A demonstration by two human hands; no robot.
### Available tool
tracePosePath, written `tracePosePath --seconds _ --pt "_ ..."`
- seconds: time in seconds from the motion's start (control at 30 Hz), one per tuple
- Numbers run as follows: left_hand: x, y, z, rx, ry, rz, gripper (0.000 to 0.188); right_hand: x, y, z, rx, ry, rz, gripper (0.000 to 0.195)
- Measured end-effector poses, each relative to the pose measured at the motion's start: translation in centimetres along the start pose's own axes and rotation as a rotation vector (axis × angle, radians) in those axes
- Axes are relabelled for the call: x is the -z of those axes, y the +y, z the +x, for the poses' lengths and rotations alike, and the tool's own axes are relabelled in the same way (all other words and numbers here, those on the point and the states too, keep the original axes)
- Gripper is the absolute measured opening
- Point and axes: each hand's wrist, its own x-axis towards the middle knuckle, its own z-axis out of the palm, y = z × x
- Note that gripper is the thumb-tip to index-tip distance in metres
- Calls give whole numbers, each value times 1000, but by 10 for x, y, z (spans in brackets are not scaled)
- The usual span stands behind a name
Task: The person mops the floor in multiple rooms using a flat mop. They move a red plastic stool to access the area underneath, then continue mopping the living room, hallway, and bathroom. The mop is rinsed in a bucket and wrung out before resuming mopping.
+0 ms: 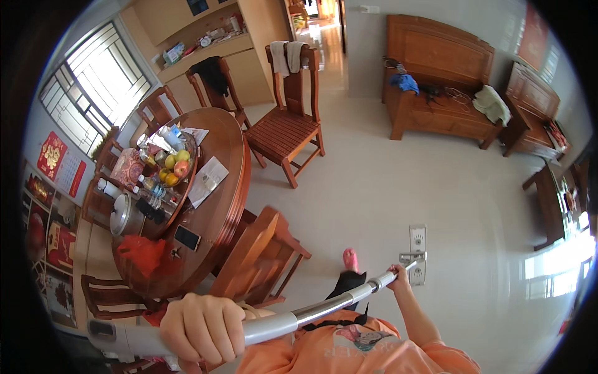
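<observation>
My left hand [203,327] is wrapped around the thick grey handle of a telescopic mop pole [327,306] at the lower left. Further along, my right hand [397,276] closes around the thin metal rod just past the pole's grey collar. A narrow, light-coloured flat mop head [417,238], with a metal bracket across its middle, is at the far end of the pole. Whether this head touches the tiled floor [364,196] cannot be told. The pole slants across the front of my orange shirt [345,346]. A pink slipper [350,259] shows on one foot.
Left stands a round wooden table [224,187] with fruit, bottles, a metal pot [126,215], a smartphone [187,238] and a red plastic bag [142,255]. A wooden chair [259,262] is close by the pole; another [287,126] stands beyond. Wooden benches [439,112] line the back right.
</observation>
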Motion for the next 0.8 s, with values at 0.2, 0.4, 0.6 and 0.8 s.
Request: tracePosePath --seconds 0.2,0.4,0.6,0.8 --pt "135 -85 99 -41 -137 145 25 -204 -67 90 -88 -135 -114 14" --pt "292 -170 197 -49 -206 109 23 -370 -137 190 -57 -153 -182 12" --pt "437 -249 286 -14 -248 171 24 -532 -178 327 -244 -139 -352 10" --pt "581 -316 374 -120 -191 305 19 -714 -204 396 -406 -228 -510 11"
